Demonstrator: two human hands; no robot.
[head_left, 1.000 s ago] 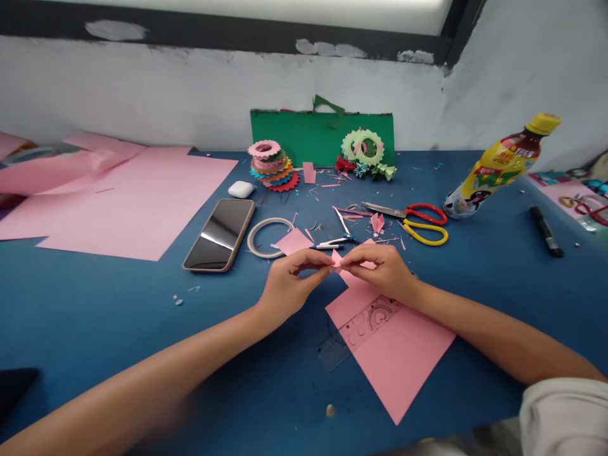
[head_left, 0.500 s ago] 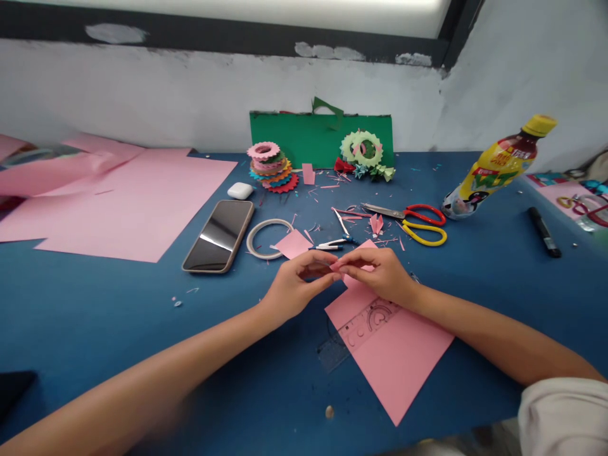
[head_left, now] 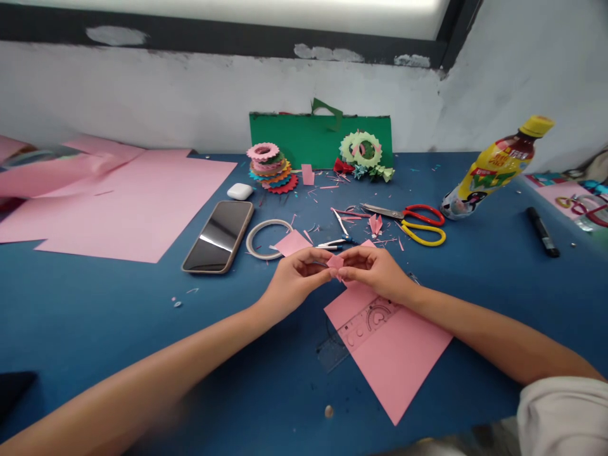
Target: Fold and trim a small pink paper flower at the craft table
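Between my fingertips is a small folded piece of pink paper (head_left: 335, 262). My left hand (head_left: 300, 278) pinches its left side, and my right hand (head_left: 375, 271) pinches the right side. Below my right hand lies a pink sheet (head_left: 403, 361) with a clear ruler (head_left: 365, 324) across it, one end sticking out past the paper's left edge. Just beyond my left hand, a small pink paper square (head_left: 292, 242) overlaps a roll of tape (head_left: 254, 244). A compass-like tool (head_left: 342, 235) rests behind my fingers, partly hidden.
Scissors (head_left: 422, 221) with red and yellow handles lie amid paper scraps. A phone (head_left: 219, 237), an earbud case (head_left: 240, 191) and large pink sheets (head_left: 142, 202) are on the left. A tilted bottle (head_left: 494, 171) and a black marker (head_left: 542, 231) are at right; paper rings (head_left: 270, 168) stand stacked behind.
The small folded paper has turned between my fingertips, and more of its flat face shows now. My hands have shifted only slightly.
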